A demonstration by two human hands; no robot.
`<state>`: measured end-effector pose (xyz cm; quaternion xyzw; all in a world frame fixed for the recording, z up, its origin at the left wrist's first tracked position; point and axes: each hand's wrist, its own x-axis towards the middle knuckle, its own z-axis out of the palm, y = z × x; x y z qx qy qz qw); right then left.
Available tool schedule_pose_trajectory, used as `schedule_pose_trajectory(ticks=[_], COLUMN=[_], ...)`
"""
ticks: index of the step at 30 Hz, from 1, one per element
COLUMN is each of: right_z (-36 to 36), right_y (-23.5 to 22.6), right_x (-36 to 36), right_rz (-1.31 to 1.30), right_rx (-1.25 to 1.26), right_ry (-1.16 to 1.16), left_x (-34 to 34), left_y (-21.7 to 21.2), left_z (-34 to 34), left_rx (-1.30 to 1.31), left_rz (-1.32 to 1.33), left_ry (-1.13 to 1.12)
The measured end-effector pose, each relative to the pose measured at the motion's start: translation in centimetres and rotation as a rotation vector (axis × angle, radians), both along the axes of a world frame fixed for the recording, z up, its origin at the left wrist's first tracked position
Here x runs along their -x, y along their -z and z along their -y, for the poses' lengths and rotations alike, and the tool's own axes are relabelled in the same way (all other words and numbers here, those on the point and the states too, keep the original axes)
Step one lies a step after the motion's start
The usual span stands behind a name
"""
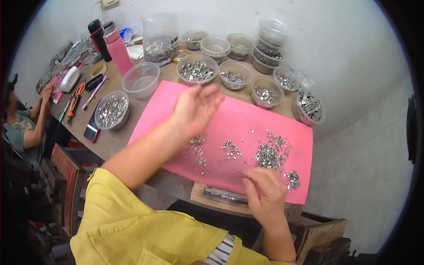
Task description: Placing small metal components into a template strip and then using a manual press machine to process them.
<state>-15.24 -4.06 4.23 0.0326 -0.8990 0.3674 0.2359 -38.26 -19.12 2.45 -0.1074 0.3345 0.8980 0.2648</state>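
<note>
My left hand (196,108) is blurred, so I cannot tell whether it holds anything. The small metal pieces (269,154) on the pink mat (247,121) are too tiny to identify. My right hand (265,194) covers the mat's near edge, fingertips hidden.

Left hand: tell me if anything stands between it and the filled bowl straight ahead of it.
Nothing visible does. The left hand is raised over the pink mat, and only bare mat lies between it and the bowl of metal pieces.
</note>
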Motion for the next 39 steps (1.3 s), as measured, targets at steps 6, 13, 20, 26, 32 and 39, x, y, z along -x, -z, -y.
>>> schedule_pose_trajectory(ticks=[6, 13, 20, 26, 32, 39], right_z=[-3.5, -5.5, -5.0, -3.4, -0.5, 3.3], right_y=[2.0, 2.7, 2.6, 2.3, 1.4, 3.9], right_x=[-4.6, -5.8, -5.0, -3.4, 0.4, 7.3], right_rz=[0.102, 0.168, 0.185, 0.175, 0.107, 0.137], right_rx=[0.088, 0.126, 0.060, -0.064, -0.173, -0.182], right_ry=[0.253, 0.310, 0.206, 0.043, -0.150, -0.267], left_x=[17.6, 24.6, 19.4, 4.2, -4.4, -7.6], left_y=[-3.0, -3.8, -4.2, -2.8, 1.4, 4.9], left_z=[-6.0, -8.8, -3.6, 5.5, 9.9, 9.6], left_rx=[0.081, 0.425, 0.584, 0.807, 1.456, 1.625], left_rz=[-0.269, -0.408, -0.602, -1.072, -1.505, -1.607], left_ry=[-0.238, -0.180, 0.083, 0.696, 0.585, 0.165])
